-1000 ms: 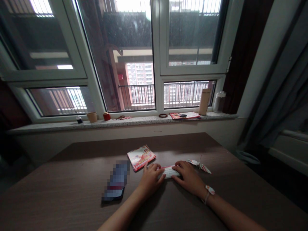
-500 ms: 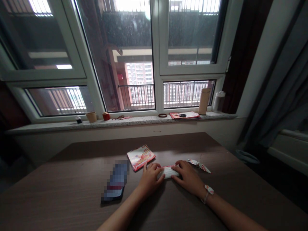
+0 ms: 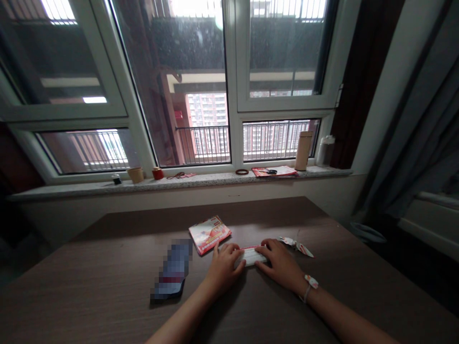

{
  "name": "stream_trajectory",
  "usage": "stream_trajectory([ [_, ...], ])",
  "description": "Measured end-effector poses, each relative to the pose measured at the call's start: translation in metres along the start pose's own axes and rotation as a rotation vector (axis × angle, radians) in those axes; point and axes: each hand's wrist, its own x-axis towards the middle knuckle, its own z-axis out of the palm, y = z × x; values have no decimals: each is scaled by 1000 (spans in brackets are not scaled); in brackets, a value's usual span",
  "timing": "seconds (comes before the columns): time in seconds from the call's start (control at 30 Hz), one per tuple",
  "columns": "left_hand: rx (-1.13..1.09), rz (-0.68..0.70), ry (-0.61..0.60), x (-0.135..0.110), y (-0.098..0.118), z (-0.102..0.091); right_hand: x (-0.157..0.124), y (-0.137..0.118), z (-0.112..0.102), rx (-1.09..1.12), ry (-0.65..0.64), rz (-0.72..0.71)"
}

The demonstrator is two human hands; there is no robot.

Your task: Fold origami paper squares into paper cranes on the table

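A folded strip of white printed paper (image 3: 251, 256) with a red far edge lies on the brown table (image 3: 107, 267). My left hand (image 3: 226, 263) is closed on its left end, thumb at the near edge and fingers at the far one. At the right end, my right hand (image 3: 278, 260) grips the paper the same way. A band with a white and orange folded paper piece (image 3: 311, 282) circles my right wrist. Beyond my left hand lies a stack of red and white printed leaflets (image 3: 210, 234). A small folded paper shape (image 3: 297, 246) rests just past my right hand.
Left of my hands lies a phone (image 3: 172, 272) with a blurred-out screen. On the windowsill (image 3: 211, 179) stand a paper cup (image 3: 136, 175), a red spool (image 3: 158, 173), a tan flask (image 3: 303, 151) and a clear bottle (image 3: 325, 152). Scissors (image 3: 271, 172) lie there on papers.
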Motion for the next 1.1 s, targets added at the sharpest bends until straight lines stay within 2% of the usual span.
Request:
stream_trajectory([
  [0.63, 6, 7, 3, 0, -1, 1, 0, 1, 1, -3, 9, -6],
  [0.87, 28, 10, -3, 0, 2, -3, 0, -4, -3, 8, 50, 10],
  [1.1, 38, -6, 6, -1, 6, -3, 0, -3, 0, -38, 23, -4],
])
